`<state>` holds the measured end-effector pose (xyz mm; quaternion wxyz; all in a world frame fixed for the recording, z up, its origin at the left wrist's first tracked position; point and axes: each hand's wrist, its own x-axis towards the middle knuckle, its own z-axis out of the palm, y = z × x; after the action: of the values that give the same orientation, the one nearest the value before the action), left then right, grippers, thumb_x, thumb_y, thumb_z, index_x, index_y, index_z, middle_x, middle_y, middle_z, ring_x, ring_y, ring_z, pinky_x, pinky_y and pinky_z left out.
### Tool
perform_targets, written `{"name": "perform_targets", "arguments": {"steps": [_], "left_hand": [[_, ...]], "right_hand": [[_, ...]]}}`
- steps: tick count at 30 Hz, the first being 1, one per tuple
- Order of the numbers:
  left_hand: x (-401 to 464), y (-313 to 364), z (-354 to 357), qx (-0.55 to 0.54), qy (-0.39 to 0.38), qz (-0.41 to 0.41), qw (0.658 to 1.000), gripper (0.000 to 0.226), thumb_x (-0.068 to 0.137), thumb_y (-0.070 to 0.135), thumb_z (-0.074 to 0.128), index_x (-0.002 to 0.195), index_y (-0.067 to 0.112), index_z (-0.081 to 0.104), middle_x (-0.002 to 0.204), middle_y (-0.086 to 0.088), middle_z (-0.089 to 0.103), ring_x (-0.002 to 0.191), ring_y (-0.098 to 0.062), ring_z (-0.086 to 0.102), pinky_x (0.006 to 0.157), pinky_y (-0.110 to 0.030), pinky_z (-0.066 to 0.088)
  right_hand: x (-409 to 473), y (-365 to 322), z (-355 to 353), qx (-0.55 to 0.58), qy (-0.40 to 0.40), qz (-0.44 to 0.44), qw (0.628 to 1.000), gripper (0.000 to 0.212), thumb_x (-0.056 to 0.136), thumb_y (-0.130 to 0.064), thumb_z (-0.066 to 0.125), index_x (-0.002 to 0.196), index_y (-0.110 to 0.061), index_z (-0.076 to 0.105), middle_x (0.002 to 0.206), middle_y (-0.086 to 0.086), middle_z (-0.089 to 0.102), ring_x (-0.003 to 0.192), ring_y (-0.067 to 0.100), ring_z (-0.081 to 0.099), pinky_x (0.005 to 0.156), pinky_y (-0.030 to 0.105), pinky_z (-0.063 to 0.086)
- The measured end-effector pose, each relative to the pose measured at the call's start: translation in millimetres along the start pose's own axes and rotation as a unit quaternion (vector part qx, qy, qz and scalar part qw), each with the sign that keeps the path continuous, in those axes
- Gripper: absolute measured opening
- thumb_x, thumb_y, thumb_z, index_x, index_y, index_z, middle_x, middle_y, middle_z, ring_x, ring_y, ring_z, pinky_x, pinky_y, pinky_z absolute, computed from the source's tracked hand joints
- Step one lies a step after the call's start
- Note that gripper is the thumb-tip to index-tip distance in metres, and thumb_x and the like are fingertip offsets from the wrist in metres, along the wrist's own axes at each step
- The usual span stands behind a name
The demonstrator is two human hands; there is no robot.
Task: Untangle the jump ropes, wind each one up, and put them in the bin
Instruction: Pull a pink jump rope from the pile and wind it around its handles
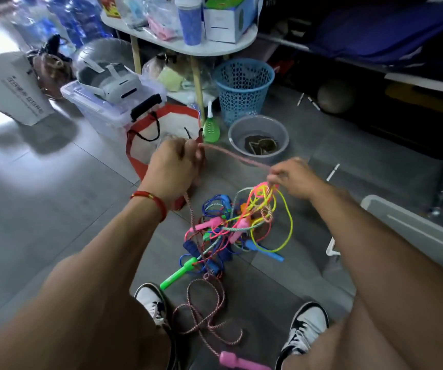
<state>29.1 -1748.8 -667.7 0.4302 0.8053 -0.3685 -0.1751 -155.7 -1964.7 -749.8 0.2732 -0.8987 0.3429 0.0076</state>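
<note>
A tangle of coloured jump ropes (231, 225) lies on the grey floor between my feet and the table. My left hand (173, 166) grips a pink braided rope (237, 156), which stretches across to my right hand (291, 177). My right hand pinches that rope together with yellow and pink loops lifted from the pile. The braided rope also trails down from my left hand into loose coils (207, 308) and ends at a pink handle (241, 363) by my shoes. A green handle (179, 273) and a blue handle (264, 251) stick out of the pile.
A red-trimmed bag (145, 145) stands behind my left hand. A blue mesh basket (243, 86) and a grey basin (258, 140) sit beyond the pile under a white table (183, 46). A clear lidded box (103, 108) stands at left, a white bin edge (415, 225) at right.
</note>
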Motion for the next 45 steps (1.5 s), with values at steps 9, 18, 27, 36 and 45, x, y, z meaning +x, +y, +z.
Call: {"name": "perform_targets", "arguments": {"steps": [9,18,27,36,45], "left_hand": [[-0.2,2.7,21.9,0.159,-0.222,-0.065,0.960,0.021,0.092,0.022,0.062,0.111,0.017,0.055,0.072,0.001,0.064,0.052,-0.013,0.065,0.046,-0.017,0.048],[-1.0,5.1,72.2,0.043,-0.144,-0.023,0.988,0.028,0.077,0.053,0.079,0.070,0.034,0.060,0.064,0.007,0.060,0.061,-0.013,0.060,0.056,-0.022,0.043],[7.1,-2.3,76.8,-0.044,-0.138,-0.058,0.988,0.012,0.078,0.033,0.085,0.075,0.023,0.079,0.055,0.002,0.058,0.053,-0.010,0.052,0.054,-0.023,0.045],[6.2,-11.0,77.6,0.067,-0.086,0.027,0.994,0.009,0.086,0.006,0.066,0.087,0.015,0.069,0.078,-0.007,0.074,0.071,-0.021,0.074,0.069,-0.039,0.061],[5.6,-8.4,70.9,-0.208,-0.090,-0.201,0.953,0.018,0.088,-0.013,0.062,0.103,-0.004,0.066,0.079,-0.014,0.066,0.066,-0.026,0.067,0.083,-0.049,0.061]], "right_hand": [[-14.3,-53.9,-33.0,0.193,0.133,-0.098,0.967,0.011,0.094,-0.019,0.069,0.091,-0.021,0.080,0.080,-0.003,0.078,0.078,0.008,0.073,0.083,0.039,0.060],[-27.1,-78.1,-20.6,0.310,0.117,-0.090,0.939,0.016,0.094,-0.005,0.068,0.094,-0.017,0.079,0.067,-0.002,0.074,0.063,0.014,0.069,0.065,0.034,0.063],[-27.4,-58.6,-31.5,0.277,0.093,-0.083,0.953,0.029,0.099,-0.004,0.059,0.085,-0.023,0.075,0.067,-0.002,0.071,0.063,0.010,0.064,0.070,0.034,0.059],[-25.7,-59.5,-30.9,0.213,0.108,-0.086,0.967,0.019,0.098,-0.013,0.063,0.093,-0.023,0.079,0.076,-0.007,0.076,0.073,0.005,0.071,0.079,0.032,0.061],[-18.7,-54.3,-33.3,0.269,0.119,-0.028,0.955,0.028,0.101,-0.007,0.056,0.088,-0.026,0.073,0.078,0.000,0.075,0.068,0.014,0.071,0.066,0.031,0.061]]}}
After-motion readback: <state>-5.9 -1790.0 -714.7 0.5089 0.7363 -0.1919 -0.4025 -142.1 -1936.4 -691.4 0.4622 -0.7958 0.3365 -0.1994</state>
